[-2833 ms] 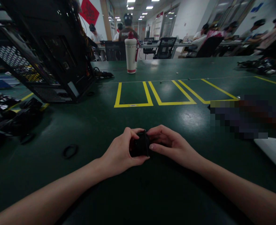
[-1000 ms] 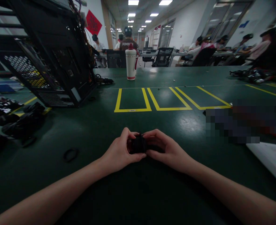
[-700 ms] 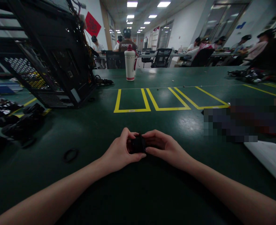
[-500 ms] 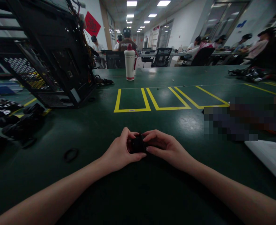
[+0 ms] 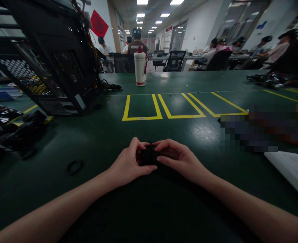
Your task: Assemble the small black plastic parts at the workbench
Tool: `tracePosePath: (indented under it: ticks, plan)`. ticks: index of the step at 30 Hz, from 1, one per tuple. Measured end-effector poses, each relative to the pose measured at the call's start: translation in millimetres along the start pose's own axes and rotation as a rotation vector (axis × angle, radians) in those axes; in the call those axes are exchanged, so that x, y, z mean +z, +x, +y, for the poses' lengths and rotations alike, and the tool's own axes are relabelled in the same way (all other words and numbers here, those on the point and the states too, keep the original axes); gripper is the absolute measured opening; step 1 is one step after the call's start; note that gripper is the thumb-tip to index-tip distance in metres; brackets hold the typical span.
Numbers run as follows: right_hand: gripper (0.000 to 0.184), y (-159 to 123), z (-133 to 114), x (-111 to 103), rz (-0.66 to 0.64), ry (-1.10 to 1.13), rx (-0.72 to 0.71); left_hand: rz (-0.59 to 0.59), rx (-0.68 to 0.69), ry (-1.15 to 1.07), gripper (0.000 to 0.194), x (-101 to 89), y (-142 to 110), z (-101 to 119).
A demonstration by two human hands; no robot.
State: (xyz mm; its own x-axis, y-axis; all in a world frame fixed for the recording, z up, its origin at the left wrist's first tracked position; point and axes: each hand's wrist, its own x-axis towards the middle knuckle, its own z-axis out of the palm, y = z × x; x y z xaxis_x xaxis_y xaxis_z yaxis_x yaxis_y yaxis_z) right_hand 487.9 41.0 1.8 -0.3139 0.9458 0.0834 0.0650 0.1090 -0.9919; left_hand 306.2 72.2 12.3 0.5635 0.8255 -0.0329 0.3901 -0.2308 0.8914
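glossy green tabletop [image 5: 103, 138]; matt black metal computer case [image 5: 60, 60]

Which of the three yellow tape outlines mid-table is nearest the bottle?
The leftmost outline: the white bottle stands straight behind it. The middle outline and right outline lie farther off, to the bottle's right.

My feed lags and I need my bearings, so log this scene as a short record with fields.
left hand: fingers curled around a small black part
right hand: fingertips at the part's right side
near left: black ring on the green table
far left: black computer case
beyond yellow tape: white bottle, upright
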Motion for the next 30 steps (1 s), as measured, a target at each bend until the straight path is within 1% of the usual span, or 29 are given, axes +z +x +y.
tracePosePath:
  ticks: [3,5,7,10,14,17,20,22,26,30]
  plan:
    - [0.037,1,1,-1,0.013,-0.014,0.032,0.033,0.012,0.004,0.041,3.2,1,-5]
    - [0.041,1,2,-1,0.007,-0.045,0.062,0.041,0.019,-0.006,0.041,4.5,1,-7]
    - [0.039,0,3,-2,-0.003,-0.093,0.072,0.029,0.021,-0.011,0.041,4.0,1,-6]
    - [0.038,0,2,-2,-0.027,-0.128,0.044,0.001,-0.001,0.000,0.039,0.9,1,-1]
    - [0.035,-1,0,-2,-0.070,-0.062,0.020,-0.029,-0.026,-0.008,0.038,-2.1,0,5]
    - [0.029,0,0,-2,-0.051,-0.037,0.030,-0.023,-0.028,-0.017,0.038,-1.7,0,5]
    - [0.036,0,1,-2,-0.011,-0.053,0.055,-0.023,-0.027,-0.026,0.038,-1.3,0,4]
    - [0.040,0,1,-2,-0.018,-0.059,0.068,-0.032,-0.021,-0.028,0.038,-1.6,0,5]
    - [0.035,0,1,-2,-0.054,-0.038,0.027,-0.022,-0.010,-0.010,0.037,-2.3,0,5]
    - [0.025,1,0,-1,-0.037,-0.032,0.024,-0.016,0.008,0.006,0.039,-0.6,0,-1]
